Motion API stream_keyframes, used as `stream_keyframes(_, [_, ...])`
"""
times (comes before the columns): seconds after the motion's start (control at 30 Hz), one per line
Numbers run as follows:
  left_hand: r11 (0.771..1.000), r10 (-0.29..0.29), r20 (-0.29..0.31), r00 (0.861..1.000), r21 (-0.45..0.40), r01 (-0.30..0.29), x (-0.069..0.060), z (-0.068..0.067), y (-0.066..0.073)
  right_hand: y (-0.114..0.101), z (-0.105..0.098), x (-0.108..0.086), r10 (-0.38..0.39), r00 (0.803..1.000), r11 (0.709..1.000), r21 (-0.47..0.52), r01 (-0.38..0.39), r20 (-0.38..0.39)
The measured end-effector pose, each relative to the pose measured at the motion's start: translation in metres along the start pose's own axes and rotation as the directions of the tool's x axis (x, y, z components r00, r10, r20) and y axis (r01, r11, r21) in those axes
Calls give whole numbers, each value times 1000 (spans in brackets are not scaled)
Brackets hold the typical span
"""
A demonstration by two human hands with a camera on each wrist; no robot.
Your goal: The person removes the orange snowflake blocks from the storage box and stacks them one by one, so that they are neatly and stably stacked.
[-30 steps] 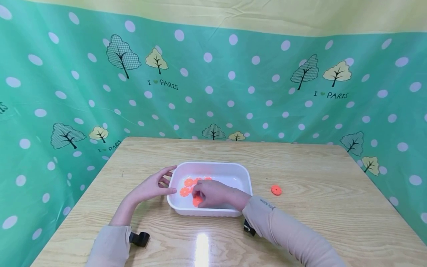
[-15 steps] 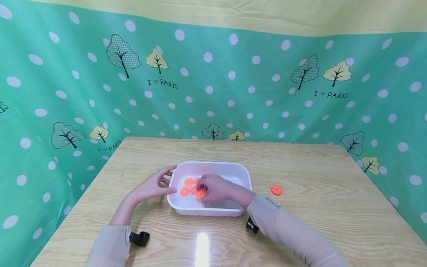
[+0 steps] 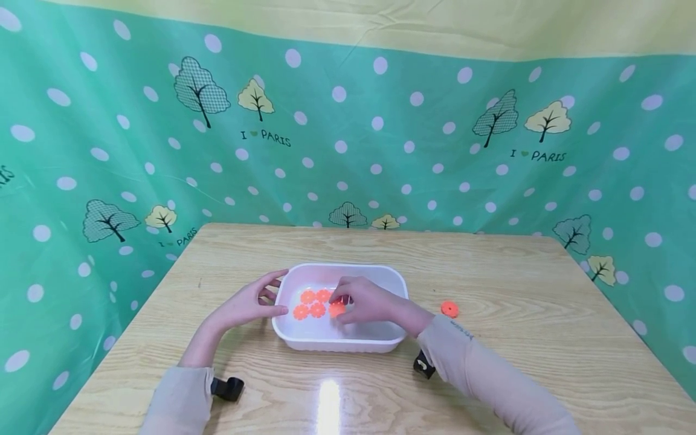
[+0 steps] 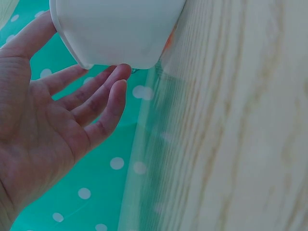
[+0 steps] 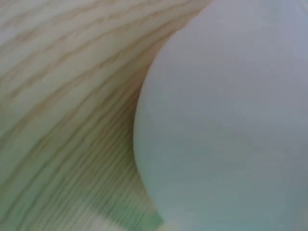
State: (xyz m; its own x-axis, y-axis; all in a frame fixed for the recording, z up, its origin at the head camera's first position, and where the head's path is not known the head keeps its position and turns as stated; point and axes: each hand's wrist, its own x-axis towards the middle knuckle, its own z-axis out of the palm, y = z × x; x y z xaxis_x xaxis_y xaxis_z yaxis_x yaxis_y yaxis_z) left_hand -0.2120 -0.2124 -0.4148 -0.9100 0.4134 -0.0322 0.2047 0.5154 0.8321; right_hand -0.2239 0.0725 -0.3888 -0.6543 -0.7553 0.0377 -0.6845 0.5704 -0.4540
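Observation:
In the head view, the left hand (image 3: pixel 250 305) rests spread against the left end of a white tray (image 3: pixel 342 345), thumb and index fingertips at its rim. The left wrist view shows this hand (image 4: pixel 53 106) with its fingertips at the outer wall of the tray (image 4: pixel 115 33). Over the middle of the tray, the right hand (image 3: pixel 364 300) pinches an orange notched disc (image 3: pixel 337 310), partly covered by its fingers. Several similar discs (image 3: pixel 318 310) lie flat in the tray's left half. The right wrist view has the tray wall (image 5: pixel 221 125) but no hand.
One more orange disc (image 3: pixel 449 309) lies on the wooden table (image 3: pixel 505 356) to the right of the tray. Black wrist devices show at the left sleeve (image 3: pixel 227 389) and right sleeve (image 3: pixel 424 365). A green dotted curtain (image 3: pixel 337 121) hangs around the table.
The right hand has moved rightward inside the tray with its orange disc, uncovering more of the discs at the left. The left hand and the tray have stayed in place.

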Motion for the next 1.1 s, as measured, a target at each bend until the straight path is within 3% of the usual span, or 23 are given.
stream_keyframes(0.33, [1000,-9,1,1000,-2,9,-2,1,2,8,-11,-14,-36,996,999,17,38,-85])
stream_keyframes(0.7, [1000,-12,-3,1000,6,12,-2,0,3,20,-19,-30,-74,978,995,51,85,-193])
stream_keyframes(0.9, [1000,-13,-1,1000,10,13,-3,0,4,28,-25,-42,-20,975,995,94,42,-221])
stream_keyframes(1.1, [1000,-23,5,1000,12,23,-10,-1,25,35,-33,-54,37,968,995,103,-12,-248])
